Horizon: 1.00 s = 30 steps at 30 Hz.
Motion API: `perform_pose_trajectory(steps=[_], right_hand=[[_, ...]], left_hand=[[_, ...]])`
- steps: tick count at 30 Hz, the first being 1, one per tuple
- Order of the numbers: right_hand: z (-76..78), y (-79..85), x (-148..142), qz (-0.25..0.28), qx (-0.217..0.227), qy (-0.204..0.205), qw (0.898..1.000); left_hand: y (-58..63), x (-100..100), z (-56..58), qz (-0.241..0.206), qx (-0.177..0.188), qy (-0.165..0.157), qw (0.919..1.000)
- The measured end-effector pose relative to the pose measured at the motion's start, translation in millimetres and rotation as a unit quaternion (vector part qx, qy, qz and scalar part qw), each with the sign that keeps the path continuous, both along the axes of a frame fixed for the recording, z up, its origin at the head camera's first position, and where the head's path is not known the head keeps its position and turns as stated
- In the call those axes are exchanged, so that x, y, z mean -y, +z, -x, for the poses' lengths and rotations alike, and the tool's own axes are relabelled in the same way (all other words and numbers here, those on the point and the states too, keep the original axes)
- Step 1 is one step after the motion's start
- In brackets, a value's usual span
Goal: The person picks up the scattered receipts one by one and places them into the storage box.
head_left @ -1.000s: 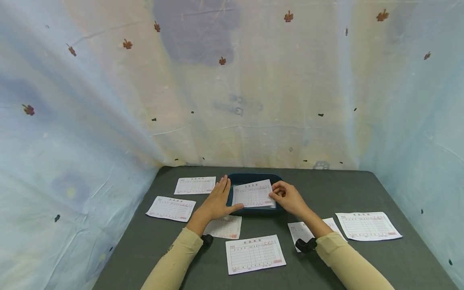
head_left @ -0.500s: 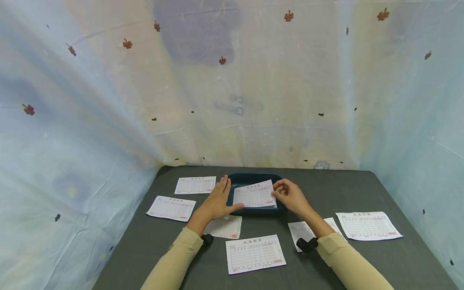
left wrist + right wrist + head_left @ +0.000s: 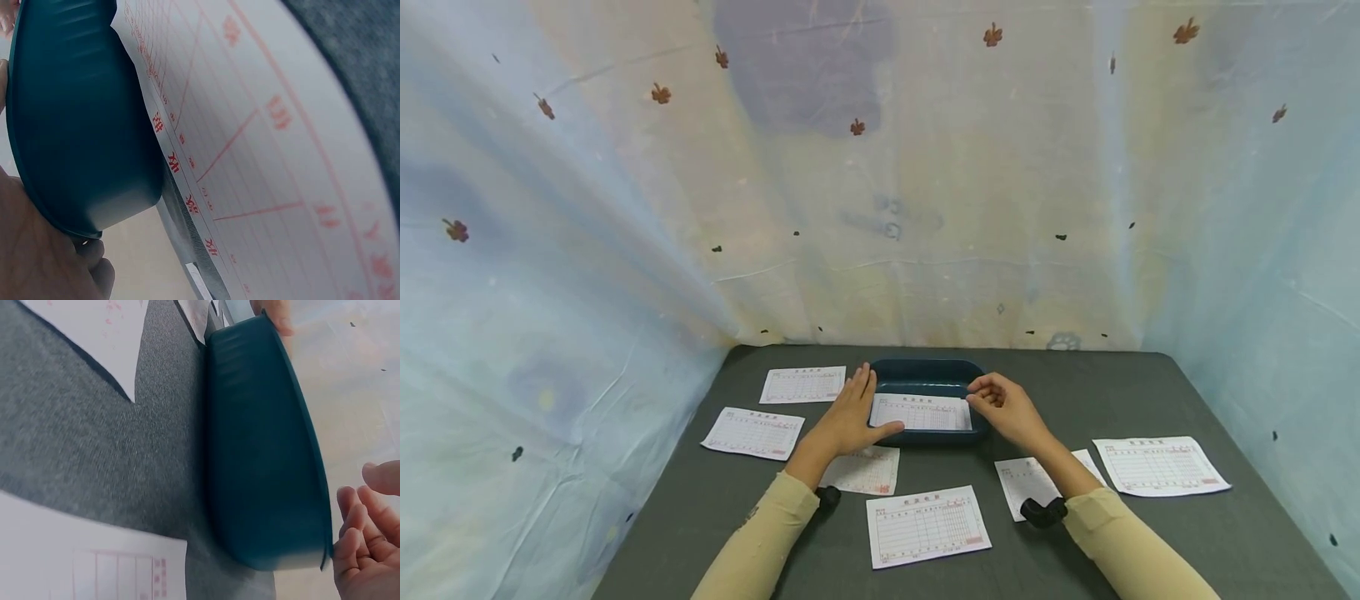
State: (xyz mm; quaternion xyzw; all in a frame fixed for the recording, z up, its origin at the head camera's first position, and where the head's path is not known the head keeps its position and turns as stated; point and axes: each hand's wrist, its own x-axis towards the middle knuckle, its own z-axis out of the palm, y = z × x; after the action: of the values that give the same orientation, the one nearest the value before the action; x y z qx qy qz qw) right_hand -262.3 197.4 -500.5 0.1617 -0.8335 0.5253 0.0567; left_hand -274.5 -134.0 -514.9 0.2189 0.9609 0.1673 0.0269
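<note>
A dark teal tray (image 3: pixel 928 379) stands near the table's far side, with a printed form (image 3: pixel 922 412) lying in its near part. My left hand (image 3: pixel 847 415) rests along the tray's left rim, fingers straight and thumb over the near left corner. At the opposite end, my right hand (image 3: pixel 1009 410) is beside the right rim with fingers loosely bent. The right wrist view shows thumb and fingers (image 3: pixel 359 550) apart, holding nothing, close to the tray's corner. In the left wrist view, a form on the table (image 3: pixel 250 156) lies beside the tray's outer wall.
More forms lie on the dark grey table (image 3: pixel 1037 567): one at front centre (image 3: pixel 928 527), two at left (image 3: pixel 802 385), one partly under the left forearm (image 3: pixel 865 472), one under the right wrist (image 3: pixel 1022 482), one at far right (image 3: pixel 1161 467). A patterned curtain (image 3: pixel 940 183) surrounds the table.
The right hand has let go of the form's edge. The form, earlier tilted and held up at its right side, now lies straighter and lower in the tray. The left hand has stayed in place.
</note>
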Motion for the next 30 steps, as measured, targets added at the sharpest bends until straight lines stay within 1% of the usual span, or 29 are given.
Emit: perform_pose_trajectory(steps=[6, 9, 16, 22, 25, 30], right_hand=[[-10.7, 3.3, -17, -0.020, -0.005, -0.021, 1.000], [-14.8, 2.1, -28, -0.031, -0.013, -0.034, 0.999], [-24.9, -0.2, -57, -0.044, -0.013, -0.055, 0.997], [-35.1, -0.3, -79, -0.061, -0.014, -0.073, 0.995], [-39.8, -0.2, -89, -0.074, -0.017, -0.083, 0.994], [-47.5, 0.2, -107, -0.093, -0.034, -0.093, 0.991]], left_hand=[[-0.2, -1, 0.9, 0.001, -0.003, -0.003, 1.0000], [-0.7, -1, 0.7, -0.001, -0.004, -0.002, 1.0000], [0.4, -1, -0.6, 0.001, -0.002, 0.000, 1.0000], [-2.8, 0, 2.3, -0.003, -0.009, -0.002, 1.0000], [-2.7, 0, 2.0, -0.005, -0.007, -0.002, 1.0000], [-1.8, 0, 0.8, -0.003, -0.002, -0.001, 1.0000]])
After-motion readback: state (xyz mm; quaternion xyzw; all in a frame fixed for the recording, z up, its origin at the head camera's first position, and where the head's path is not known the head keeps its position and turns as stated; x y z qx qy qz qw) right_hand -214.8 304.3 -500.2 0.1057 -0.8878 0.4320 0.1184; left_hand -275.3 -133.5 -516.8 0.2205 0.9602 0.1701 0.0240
